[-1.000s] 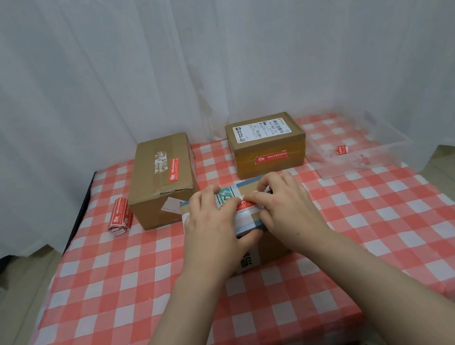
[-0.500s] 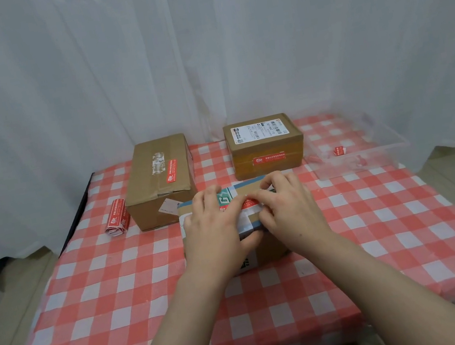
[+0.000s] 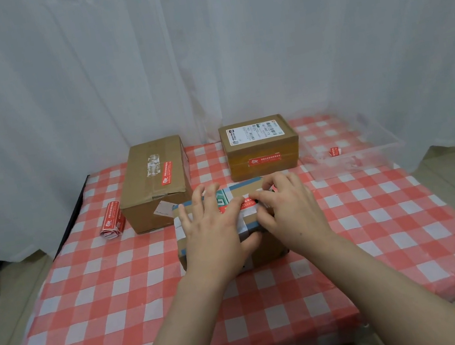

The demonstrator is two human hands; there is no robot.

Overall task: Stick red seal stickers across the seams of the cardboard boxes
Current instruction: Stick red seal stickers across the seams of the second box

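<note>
A small cardboard box (image 3: 267, 249) with blue-and-white tape stands in the middle of the checked table. A red seal sticker (image 3: 247, 204) lies across its top. My left hand (image 3: 215, 229) rests flat on the box top, fingers spread, thumb hooked on the front face. My right hand (image 3: 287, 207) presses its fingertips onto the sticker's right end, thumb against the front edge. Behind stand two more boxes: a left box (image 3: 149, 186) with a sticker (image 3: 166, 173) on top, and a right box (image 3: 260, 148) with a sticker (image 3: 265, 160) on its front seam.
A folded strip of red stickers (image 3: 111, 220) lies left of the left box. A clear plastic tray (image 3: 369, 153) at the back right holds a red scrap (image 3: 334, 151). A white curtain hangs behind the red-checked tablecloth (image 3: 118, 283).
Both hands stay on the small box. My left fingers have spread wider over the top, and the right fingertips have slid slightly along the sticker.
</note>
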